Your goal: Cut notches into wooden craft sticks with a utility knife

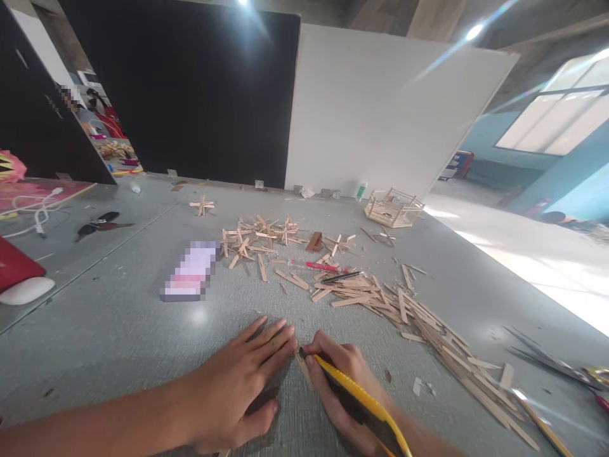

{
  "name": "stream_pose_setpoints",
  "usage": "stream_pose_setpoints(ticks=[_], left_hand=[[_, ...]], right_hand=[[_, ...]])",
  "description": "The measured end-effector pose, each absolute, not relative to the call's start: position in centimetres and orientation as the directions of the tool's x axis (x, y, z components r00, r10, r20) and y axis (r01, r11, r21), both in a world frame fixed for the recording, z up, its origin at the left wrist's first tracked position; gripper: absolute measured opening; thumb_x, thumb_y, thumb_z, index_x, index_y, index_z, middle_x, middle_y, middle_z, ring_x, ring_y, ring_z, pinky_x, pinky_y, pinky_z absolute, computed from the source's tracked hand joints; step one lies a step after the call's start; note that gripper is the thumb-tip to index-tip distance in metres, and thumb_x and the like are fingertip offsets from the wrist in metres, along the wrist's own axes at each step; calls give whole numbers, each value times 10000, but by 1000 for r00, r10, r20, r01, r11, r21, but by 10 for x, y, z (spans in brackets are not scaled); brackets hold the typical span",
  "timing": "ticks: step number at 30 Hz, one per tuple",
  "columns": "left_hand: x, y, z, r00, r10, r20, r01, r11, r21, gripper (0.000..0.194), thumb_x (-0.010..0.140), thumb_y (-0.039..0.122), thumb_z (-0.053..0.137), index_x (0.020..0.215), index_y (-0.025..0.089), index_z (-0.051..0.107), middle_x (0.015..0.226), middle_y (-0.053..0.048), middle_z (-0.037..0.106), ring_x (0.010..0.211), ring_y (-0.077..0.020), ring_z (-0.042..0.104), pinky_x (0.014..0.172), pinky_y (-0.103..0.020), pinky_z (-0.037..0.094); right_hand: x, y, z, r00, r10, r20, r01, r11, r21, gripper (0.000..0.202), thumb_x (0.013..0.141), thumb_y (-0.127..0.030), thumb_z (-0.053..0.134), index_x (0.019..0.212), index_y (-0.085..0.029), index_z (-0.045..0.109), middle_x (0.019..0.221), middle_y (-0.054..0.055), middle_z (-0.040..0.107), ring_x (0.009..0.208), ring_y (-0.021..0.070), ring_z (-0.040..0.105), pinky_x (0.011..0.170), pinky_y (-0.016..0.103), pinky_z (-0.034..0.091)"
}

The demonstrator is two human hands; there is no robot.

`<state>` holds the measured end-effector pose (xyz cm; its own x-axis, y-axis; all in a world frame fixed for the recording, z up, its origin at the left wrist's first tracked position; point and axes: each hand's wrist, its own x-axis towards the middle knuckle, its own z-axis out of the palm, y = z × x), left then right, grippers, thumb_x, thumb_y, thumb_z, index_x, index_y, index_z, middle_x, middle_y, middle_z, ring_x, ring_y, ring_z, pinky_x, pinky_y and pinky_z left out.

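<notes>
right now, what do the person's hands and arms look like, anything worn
The left hand and right hand are both bare, without gloves. The left forearm shows no sleeve or watch; the right forearm, partly hidden, shows no sleeve either.

Just left of the cutter (360, 401), my left hand (242, 376) lies palm down, fingers extended, thumb apart; my right hand (353, 363) curls around the cutter.

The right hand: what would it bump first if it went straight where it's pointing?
Probably the left hand: its fingers lie just ahead of the right hand, though depth is hard to judge.
</notes>
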<state>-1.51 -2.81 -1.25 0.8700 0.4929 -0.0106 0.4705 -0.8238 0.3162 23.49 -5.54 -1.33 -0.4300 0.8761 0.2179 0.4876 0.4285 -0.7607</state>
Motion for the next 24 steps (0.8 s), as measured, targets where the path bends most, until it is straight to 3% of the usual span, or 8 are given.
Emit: stream_pose_setpoints(ticks=[6, 11, 24], left_hand=[[-10, -32, -7, 837, 539, -93, 543, -799, 259, 838, 939, 308, 574, 1690, 142, 241, 1751, -118, 190, 1620, -361, 152, 1321, -598, 82], [-6, -35, -1, 810, 572, -129, 586, -779, 223, 834, 928, 325, 574, 1676, 116, 269, 1746, -123, 220, 1616, -372, 165, 1321, -591, 107], [-9, -31, -8, 851, 523, -37, 522, -836, 171, 844, 945, 345, 577, 1678, 104, 236, 1742, -143, 228, 1622, -342, 155, 1334, -535, 96]], right_hand=[[234, -54, -11, -377, 897, 232, 524, 413, -745, 190, 1062, -286, 420, 904, -233, 512, 645, -64, 449, 508, 110, 486, 534, 241, 349], [238, -55, -17, -416, 884, 216, 506, 422, -752, 144, 1036, -267, 459, 894, -241, 466, 626, -93, 350, 465, 96, 366, 493, 243, 290], [243, -56, -15, -434, 875, 216, 491, 431, -757, 155, 1035, -282, 434, 934, -224, 537, 647, -68, 433, 498, 110, 432, 526, 250, 336]])
